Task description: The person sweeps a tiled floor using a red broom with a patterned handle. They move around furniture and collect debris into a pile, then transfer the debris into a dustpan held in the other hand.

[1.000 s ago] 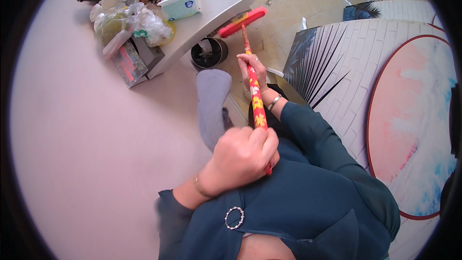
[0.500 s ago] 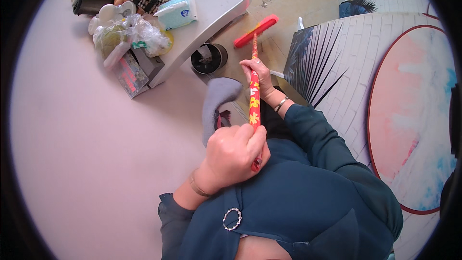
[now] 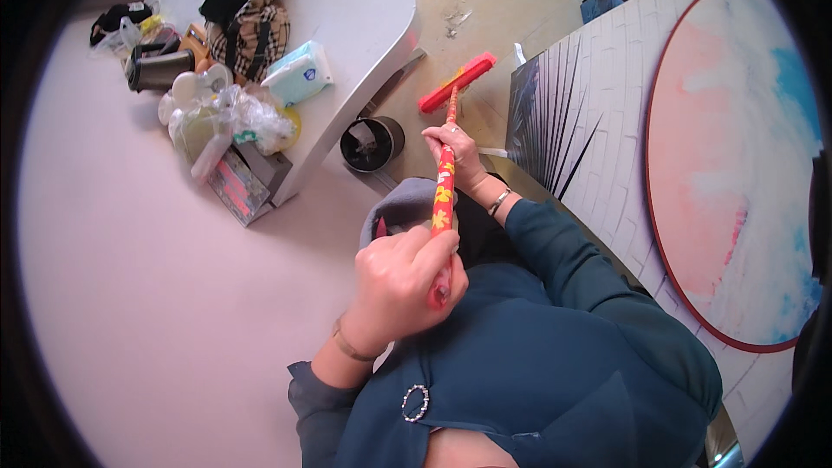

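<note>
A broom point(image 3: 443, 195) with a red handle patterned in yellow and white flowers slants away from me toward the floor. My left hand point(image 3: 407, 277) is closed round the near end of the handle, close to my body. Farther down, my right hand point(image 3: 457, 154) wraps the same handle, a ring and a bracelet showing. The broom's red head point(image 3: 457, 83) with its yellowish bristles is over the floor beyond my right hand. Some pale debris point(image 3: 457, 22) lies on the floor past the head.
A white curved table point(image 3: 113, 312) fills the left, bearing a tissue pack point(image 3: 299, 74), plastic bags point(image 3: 264, 121), a steel jug point(image 3: 160, 69) and a checked cloth bag point(image 3: 260, 30). A black bin point(image 3: 373, 146) stands by its edge. Large printed panels point(image 3: 598, 87) lean at right. A grey chair point(image 3: 403, 202) is beside me.
My view has shifted, so the table, bin and panels sit differently. Both hands keep their hold on the broom, whose head is at nearly the same place in view.
</note>
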The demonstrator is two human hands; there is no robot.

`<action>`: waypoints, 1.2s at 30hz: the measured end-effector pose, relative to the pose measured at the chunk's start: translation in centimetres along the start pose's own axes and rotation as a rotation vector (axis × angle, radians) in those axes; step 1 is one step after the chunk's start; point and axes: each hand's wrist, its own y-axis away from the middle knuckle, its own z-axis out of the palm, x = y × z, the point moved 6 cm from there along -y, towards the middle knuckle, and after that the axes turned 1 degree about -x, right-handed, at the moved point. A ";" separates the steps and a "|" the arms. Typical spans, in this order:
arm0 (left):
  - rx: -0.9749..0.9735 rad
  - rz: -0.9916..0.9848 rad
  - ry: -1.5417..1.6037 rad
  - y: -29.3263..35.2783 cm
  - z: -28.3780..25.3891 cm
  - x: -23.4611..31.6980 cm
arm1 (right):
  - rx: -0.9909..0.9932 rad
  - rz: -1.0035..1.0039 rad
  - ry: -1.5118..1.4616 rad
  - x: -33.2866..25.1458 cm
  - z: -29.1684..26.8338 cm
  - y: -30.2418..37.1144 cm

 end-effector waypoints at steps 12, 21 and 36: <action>-0.090 0.134 -0.081 -12.1 1.2 -2.5 | 0.365 0.054 -0.019 5.1 -4.7 -15.4; -0.189 0.249 -0.147 -29.7 6.7 -12.6 | 0.310 0.032 0.042 20.1 -4.2 -30.3; -0.334 0.274 0.006 -40.7 5.4 -20.5 | 0.366 0.287 0.229 26.6 -3.4 -34.3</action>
